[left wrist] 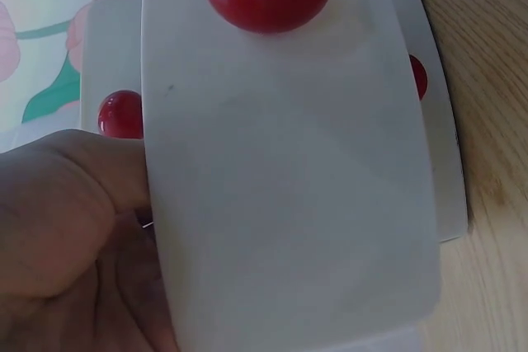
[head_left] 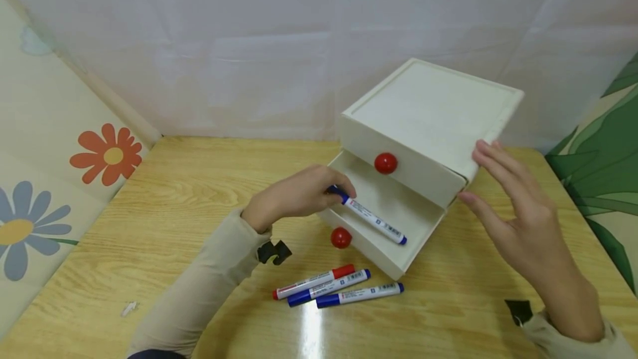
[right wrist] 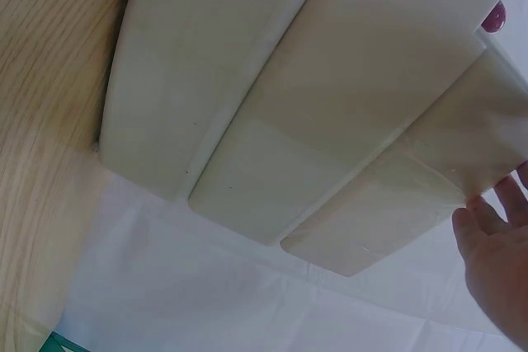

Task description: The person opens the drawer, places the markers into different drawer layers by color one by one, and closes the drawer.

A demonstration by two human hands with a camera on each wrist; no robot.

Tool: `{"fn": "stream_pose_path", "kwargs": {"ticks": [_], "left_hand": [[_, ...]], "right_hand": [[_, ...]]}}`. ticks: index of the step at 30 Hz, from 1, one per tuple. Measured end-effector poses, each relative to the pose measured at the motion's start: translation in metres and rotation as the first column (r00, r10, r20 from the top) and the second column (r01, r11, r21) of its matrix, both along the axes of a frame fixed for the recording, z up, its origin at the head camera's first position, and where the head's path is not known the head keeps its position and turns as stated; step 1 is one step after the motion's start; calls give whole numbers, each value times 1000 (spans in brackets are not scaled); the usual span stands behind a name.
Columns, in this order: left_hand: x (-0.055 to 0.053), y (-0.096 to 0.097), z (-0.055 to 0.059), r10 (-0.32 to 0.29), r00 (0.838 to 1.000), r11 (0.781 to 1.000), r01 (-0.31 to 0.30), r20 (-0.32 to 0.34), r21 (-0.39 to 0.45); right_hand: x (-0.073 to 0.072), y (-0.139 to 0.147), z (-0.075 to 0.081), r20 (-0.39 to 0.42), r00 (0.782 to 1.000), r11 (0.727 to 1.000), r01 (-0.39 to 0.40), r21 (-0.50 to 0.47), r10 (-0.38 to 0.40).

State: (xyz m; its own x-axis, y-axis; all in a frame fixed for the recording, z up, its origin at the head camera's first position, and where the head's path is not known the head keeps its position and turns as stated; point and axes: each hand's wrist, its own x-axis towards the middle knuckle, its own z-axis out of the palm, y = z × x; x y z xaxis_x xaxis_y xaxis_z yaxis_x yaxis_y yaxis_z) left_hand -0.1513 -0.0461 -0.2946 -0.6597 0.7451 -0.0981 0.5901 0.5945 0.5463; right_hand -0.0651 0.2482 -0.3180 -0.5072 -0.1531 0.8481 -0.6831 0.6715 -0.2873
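A white drawer unit (head_left: 433, 109) with red knobs stands at an angle on the table, one lower drawer (head_left: 399, 256) pulled out. My left hand (head_left: 311, 190) is over that drawer and pinches a blue marker (head_left: 374, 219) by its capped end. The marker's other end points down to the right across the drawer. In the left wrist view the drawer front (left wrist: 289, 171) hides the marker and most of the fingers. My right hand (head_left: 523, 215) rests its fingertips against the unit's right side near the top front corner, thumb spread lower.
In front of the drawer lie a red marker (head_left: 311, 282) and two blue markers, one nearer (head_left: 364, 295) and one beside the red (head_left: 331, 287). A small white scrap (head_left: 129, 308) is at the left. A pale curtain (head_left: 224, 60) hangs behind the table (head_left: 209, 181).
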Motion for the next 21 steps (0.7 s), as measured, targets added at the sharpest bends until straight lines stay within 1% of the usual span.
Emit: {"fn": "stream_pose_path", "kwargs": {"ticks": [4,11,21], "left_hand": [[1,2,-1,23,1000,1000,-23,1,-15],[1,4,-2,49,999,999,-49,-1,-2],[7,7,0,62,997,998,-62,-37,11]], "right_hand": [[0,0,0,-1,1000,1000,-1,3,1],[0,0,1,7,1000,1000,2,5,-2],[2,-1,2,-6,1000,1000,-1,-13,1]]}}
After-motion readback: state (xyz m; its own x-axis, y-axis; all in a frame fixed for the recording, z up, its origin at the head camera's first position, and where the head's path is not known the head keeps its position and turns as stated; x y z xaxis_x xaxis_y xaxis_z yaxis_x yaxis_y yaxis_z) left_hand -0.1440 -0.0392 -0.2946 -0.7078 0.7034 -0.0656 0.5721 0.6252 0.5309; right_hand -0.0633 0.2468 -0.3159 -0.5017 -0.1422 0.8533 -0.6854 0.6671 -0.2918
